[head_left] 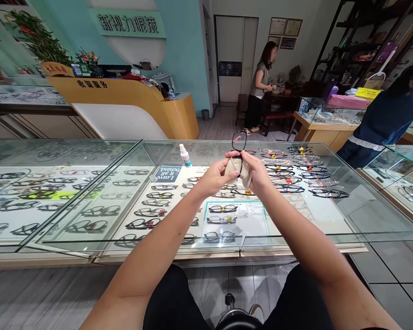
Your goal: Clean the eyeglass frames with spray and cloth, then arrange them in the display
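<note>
Above the glass display case, both hands hold a pair of dark-rimmed eyeglasses (239,140) turned on end, one lens sticking up. A beige cloth (234,166) wraps the lower lens. My left hand (216,174) is closed on the cloth, its thumb pressing the front. My right hand (256,170) grips the frame near its middle, with the cloth bunched against the palm. The fingers behind the cloth are hidden. A white spray bottle (184,156) with a blue label stands upright on the glass, left of my hands.
Under the glass of the display case (350,215) lie rows of eyeglasses, several with coloured tags. One person (260,85) stands at a table at the back; another person (387,112) leans at the right. A curved wooden counter (123,94) stands behind the case.
</note>
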Motion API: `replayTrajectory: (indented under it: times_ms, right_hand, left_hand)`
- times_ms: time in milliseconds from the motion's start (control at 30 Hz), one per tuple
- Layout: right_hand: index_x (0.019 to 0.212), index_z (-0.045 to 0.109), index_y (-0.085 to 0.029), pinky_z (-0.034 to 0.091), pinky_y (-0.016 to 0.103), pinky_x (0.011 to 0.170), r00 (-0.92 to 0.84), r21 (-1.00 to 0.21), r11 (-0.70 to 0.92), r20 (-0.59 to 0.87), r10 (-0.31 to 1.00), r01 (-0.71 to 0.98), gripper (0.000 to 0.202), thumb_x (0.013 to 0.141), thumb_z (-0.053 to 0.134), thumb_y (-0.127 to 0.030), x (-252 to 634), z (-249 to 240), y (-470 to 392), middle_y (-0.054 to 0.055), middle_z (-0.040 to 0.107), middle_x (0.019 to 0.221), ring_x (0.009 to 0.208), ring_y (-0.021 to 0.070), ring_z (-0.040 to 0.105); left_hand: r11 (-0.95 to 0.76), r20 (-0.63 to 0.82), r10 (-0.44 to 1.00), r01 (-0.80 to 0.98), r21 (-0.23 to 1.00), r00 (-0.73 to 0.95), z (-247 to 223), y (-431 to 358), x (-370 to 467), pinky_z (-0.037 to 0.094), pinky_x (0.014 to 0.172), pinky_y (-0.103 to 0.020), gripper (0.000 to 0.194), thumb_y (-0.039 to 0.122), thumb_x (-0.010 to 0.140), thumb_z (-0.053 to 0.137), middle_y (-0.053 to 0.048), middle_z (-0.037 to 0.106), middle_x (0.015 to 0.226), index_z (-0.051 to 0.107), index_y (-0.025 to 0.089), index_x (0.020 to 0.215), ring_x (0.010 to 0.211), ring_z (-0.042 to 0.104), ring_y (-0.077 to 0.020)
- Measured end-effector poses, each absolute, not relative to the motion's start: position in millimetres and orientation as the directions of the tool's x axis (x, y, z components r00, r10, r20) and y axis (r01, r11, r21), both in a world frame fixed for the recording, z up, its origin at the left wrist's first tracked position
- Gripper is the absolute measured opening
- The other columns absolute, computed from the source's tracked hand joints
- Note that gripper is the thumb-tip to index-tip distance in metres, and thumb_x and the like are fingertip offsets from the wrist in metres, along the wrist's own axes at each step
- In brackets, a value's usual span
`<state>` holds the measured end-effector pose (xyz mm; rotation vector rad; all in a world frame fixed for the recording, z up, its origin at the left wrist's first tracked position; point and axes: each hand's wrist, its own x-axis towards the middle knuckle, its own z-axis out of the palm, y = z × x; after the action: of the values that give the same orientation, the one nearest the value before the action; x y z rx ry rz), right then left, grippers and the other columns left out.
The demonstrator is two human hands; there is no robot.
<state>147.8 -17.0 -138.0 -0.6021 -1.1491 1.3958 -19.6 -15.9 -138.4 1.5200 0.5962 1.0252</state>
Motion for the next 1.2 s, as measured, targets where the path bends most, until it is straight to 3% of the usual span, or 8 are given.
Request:
replayTrajectory:
  times_ms: [200,400,600,800,1200]
  right_hand:
    - [0.104,0.087,-0.023,0.065,0.039,0.079,-0.213,-0.893,0.133,0.244,0.946,-0.429,0.056,0.082,0.085,-0.075,146.1,-138.3,-19.6,0.010,0.088,0.108,0.107,0.0319,0.082]
    - [0.108,0.090,-0.024,0.061,0.036,0.086,-0.220,-0.881,0.235,0.346,0.912,-0.410,0.051,0.091,0.081,-0.072,145.4,-140.8,-19.9,0.006,0.087,0.108,0.097,0.0253,0.079]
    - [0.117,0.089,-0.025,0.061,0.038,0.098,-0.231,-0.897,0.301,0.383,0.894,-0.324,0.057,0.097,0.073,-0.075,145.4,-143.8,-17.8,0.006,0.085,0.122,0.109,0.0272,0.077]
    - [0.123,0.088,-0.023,0.054,0.041,0.117,-0.262,-0.878,0.441,0.476,0.839,-0.185,0.060,0.100,0.069,-0.076,151.1,-137.8,-19.8,0.008,0.083,0.131,0.125,0.0289,0.074]
    - [0.135,0.083,-0.023,0.050,0.043,0.124,-0.270,-0.854,0.503,0.519,0.811,-0.132,0.065,0.104,0.063,-0.076,149.5,-145.4,-14.4,0.011,0.079,0.143,0.139,0.0306,0.069]
  left_hand:
    - [-0.229,0.286,0.871,-0.185,0.956,0.400,-140.3,-18.4,-9.8,0.048,0.071,-0.026,0.075,0.064,0.066,0.106,-0.003,0.073,0.093,0.069,0.017,0.111,0.080,0.062,-0.0159]
    - [-0.324,0.338,0.877,-0.100,0.941,0.341,-139.2,-20.1,-10.0,0.035,0.059,-0.025,0.073,0.082,0.077,0.092,0.001,0.062,0.076,0.070,0.016,0.100,0.064,0.047,-0.0107]
    - [-0.298,0.321,0.895,-0.120,0.947,0.309,-139.4,-19.0,-10.4,0.027,0.054,-0.024,0.078,0.087,0.076,0.089,0.006,0.050,0.067,0.069,0.018,0.105,0.058,0.036,-0.0091]
    - [-0.293,0.327,0.903,-0.159,0.943,0.278,-137.3,-16.5,-11.5,0.034,0.056,-0.024,0.075,0.089,0.076,0.088,0.003,0.057,0.068,0.064,0.019,0.087,0.059,0.043,-0.0099]
    - [-0.284,0.315,0.898,-0.143,0.948,0.305,-138.2,-13.7,-15.4,0.027,0.053,-0.022,0.076,0.089,0.072,0.091,0.006,0.046,0.066,0.065,0.019,0.089,0.057,0.035,-0.0081]
